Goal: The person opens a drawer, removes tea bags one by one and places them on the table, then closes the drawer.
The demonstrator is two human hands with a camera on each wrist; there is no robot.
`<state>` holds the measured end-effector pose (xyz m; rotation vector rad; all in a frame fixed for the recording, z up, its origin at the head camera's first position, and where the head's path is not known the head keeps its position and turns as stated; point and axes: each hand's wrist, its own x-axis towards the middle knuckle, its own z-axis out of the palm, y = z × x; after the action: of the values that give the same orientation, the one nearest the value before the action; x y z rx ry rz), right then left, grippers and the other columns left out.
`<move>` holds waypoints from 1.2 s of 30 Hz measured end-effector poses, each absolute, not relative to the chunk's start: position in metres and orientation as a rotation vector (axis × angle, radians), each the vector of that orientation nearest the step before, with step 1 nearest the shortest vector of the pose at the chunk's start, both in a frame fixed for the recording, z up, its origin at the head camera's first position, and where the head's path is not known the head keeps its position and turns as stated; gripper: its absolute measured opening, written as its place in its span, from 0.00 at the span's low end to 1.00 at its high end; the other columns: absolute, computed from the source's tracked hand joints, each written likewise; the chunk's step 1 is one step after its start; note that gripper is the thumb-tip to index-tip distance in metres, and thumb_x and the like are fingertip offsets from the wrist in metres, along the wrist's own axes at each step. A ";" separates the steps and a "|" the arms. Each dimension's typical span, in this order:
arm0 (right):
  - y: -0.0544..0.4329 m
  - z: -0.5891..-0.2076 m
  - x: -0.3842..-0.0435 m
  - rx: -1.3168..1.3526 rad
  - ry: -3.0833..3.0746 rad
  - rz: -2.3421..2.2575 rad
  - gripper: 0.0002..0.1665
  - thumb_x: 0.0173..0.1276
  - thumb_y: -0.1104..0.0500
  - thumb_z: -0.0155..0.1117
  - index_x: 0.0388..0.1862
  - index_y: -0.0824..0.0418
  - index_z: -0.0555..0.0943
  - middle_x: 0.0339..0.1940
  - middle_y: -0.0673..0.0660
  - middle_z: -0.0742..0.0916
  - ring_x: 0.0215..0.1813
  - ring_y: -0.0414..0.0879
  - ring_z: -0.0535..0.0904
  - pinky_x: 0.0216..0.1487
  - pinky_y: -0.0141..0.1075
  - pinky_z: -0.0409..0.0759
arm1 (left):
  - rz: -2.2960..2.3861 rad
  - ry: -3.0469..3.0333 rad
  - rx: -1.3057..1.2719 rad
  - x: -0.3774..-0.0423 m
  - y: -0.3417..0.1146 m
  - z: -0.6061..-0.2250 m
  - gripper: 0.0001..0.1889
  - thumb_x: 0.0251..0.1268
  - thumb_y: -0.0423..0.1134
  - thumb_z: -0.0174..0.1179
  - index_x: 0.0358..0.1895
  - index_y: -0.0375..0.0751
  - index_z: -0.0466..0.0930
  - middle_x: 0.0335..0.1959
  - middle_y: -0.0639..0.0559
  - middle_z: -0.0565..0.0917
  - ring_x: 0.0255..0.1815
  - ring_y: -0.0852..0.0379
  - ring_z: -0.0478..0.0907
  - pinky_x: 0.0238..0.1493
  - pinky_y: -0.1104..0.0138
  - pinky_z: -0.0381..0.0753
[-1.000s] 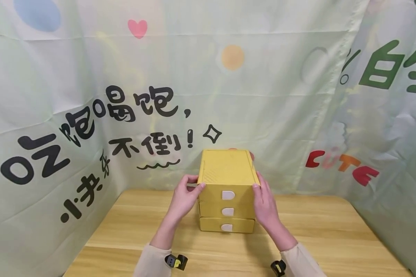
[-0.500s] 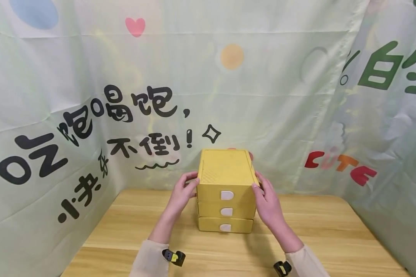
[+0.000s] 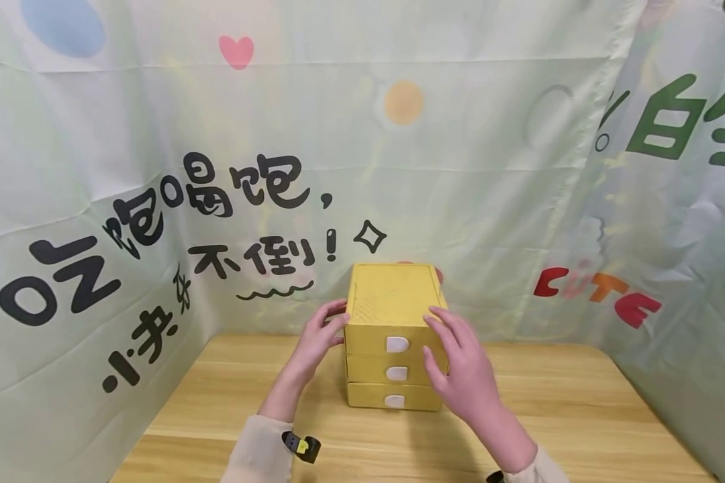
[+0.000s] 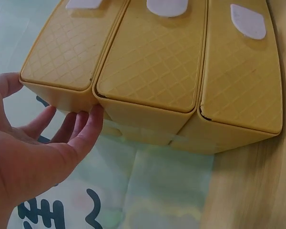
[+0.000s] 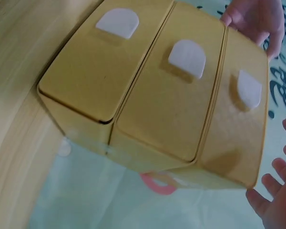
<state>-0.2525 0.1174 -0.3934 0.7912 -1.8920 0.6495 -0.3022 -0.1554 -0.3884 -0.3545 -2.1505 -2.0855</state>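
Observation:
A yellow three-drawer storage box [image 3: 389, 295] stands on the wooden table, its drawers shut and each fronted by a pale tab handle [image 3: 397, 344]. My left hand [image 3: 314, 339] holds the box's upper left side. In the left wrist view its thumb [image 4: 8, 83] lies at the top corner, with the fingertips [image 4: 96, 114] against the side wall beside the top drawer. My right hand [image 3: 466, 365] is spread at the box's upper right front corner, fingers overlapping the top edge. The right wrist view shows those fingers [image 5: 271, 185] loosely bent near the corner, holding nothing.
The light wooden table [image 3: 550, 396] extends to both sides of the box. A printed cloth [image 3: 471, 201] with lettering hangs close behind it and along both sides. Dark wrist straps [image 3: 302, 446] sit at the sleeves.
My right hand has left its hold on the box's right side and come round toward the front, its fingers spreading. The left hand stays on the left side; the box has hardly moved.

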 end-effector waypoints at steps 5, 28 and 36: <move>0.103 -0.393 -0.246 0.880 -1.830 0.529 0.25 0.65 0.61 0.62 0.60 0.67 0.83 0.64 0.64 0.83 0.64 0.64 0.78 0.68 0.50 0.73 | -2.115 -2.150 -0.363 -0.303 -0.156 -0.388 0.28 0.74 0.41 0.60 0.74 0.36 0.70 0.70 0.37 0.74 0.62 0.46 0.76 0.53 0.58 0.82; 0.070 -0.414 -0.255 0.842 -1.936 0.370 0.26 0.52 0.78 0.69 0.51 0.65 0.86 0.52 0.61 0.84 0.51 0.57 0.80 0.44 0.42 0.85 | -2.230 -2.153 -0.460 -0.308 -0.160 -0.391 0.28 0.79 0.43 0.56 0.76 0.36 0.64 0.73 0.37 0.69 0.64 0.47 0.74 0.63 0.53 0.77; 0.067 -0.414 -0.261 0.820 -1.853 0.409 0.29 0.47 0.84 0.73 0.49 0.66 0.86 0.48 0.60 0.83 0.45 0.55 0.80 0.29 0.39 0.83 | -2.239 -2.170 -0.463 -0.312 -0.162 -0.401 0.30 0.82 0.51 0.51 0.78 0.39 0.63 0.72 0.40 0.71 0.64 0.45 0.73 0.62 0.53 0.76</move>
<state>-0.2608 0.0675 -0.4142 0.8202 -1.8527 0.4086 -0.3118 -0.1623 -0.4010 -0.4627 -2.1701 -2.2393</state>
